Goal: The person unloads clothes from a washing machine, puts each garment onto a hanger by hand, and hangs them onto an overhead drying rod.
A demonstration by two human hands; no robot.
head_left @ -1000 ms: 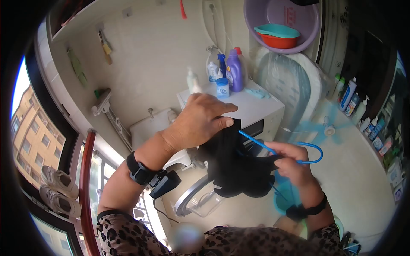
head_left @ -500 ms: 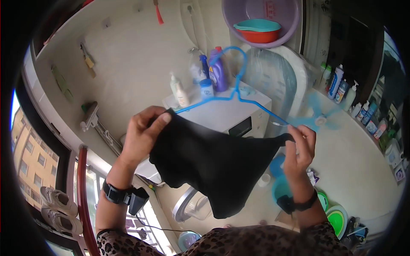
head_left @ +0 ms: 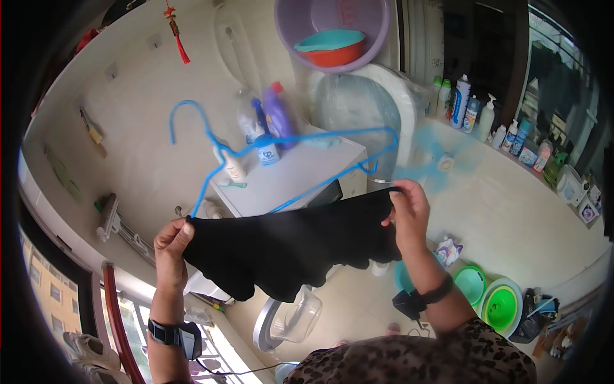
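A black garment (head_left: 294,240) with a scalloped lower edge is stretched between my two hands. My left hand (head_left: 171,246) pinches its left upper corner, where one arm of a blue hanger (head_left: 307,136) meets the cloth. At the other upper corner, my right hand (head_left: 409,214) grips the cloth between thumb and fingers. The hanger stands tilted above the garment, its hook up to the left; its right end rises free of the cloth, and its lower bar runs down behind the fabric.
Bottles (head_left: 277,115) stand on a white cabinet (head_left: 300,173) ahead. A purple basin (head_left: 377,32) hangs above. More bottles (head_left: 460,102) line the right ledge, near a blue fan (head_left: 446,161). Green basins (head_left: 500,307) sit lower right. An open round washer door (head_left: 265,323) is below.
The garment is now spread wider and nearly level. The hanger has tilted, its hook swinging left and its right end away from my right hand. The view has turned to the right.
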